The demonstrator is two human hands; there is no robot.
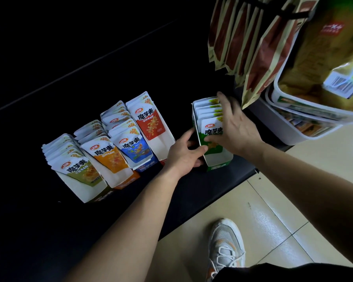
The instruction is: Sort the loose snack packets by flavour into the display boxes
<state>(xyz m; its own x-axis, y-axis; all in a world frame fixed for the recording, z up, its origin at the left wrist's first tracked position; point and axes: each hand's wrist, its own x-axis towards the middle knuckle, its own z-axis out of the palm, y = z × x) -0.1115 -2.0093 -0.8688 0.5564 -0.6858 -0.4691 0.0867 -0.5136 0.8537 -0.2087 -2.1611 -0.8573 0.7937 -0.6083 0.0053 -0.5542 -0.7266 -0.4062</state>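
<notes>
**A:** Start close in. What are the hands doing?

**B:** The left hand (182,154) grips the green box (219,160) at its near left corner, fingers curled behind the side wall and thumb in front. The right hand (235,127) lies over the green packets (209,130) standing inside. Its fingers stretch long across their tops and its thumb rests on the face of the front one. Whether it squeezes the row, I cannot tell.

**A:** So the step is settling that row?

**B:** That's my reading. To do it well, keep the left hand bracing the box so it doesn't skid on the black counter (49,231). Press the tops down evenly, and push the row back until the packets lean the same way.

**A:** Anything close by to mind?

**B:** The box sits near the counter's edge, with a shoe (226,245) on the tiles below, so a hard shove could tip it off. To the left, the red box (163,143) stands just beside the left wrist. Past it stand the blue box (145,165), the orange box (118,176) and the olive box (84,188), all filled.

**A:** And further off?

**B:** The white tubs (289,131) stand near, to the right. Above them, the hanging bags (253,47) dangle just over the right hand's fingertips, so lifting that hand carelessly would brush them.
</notes>
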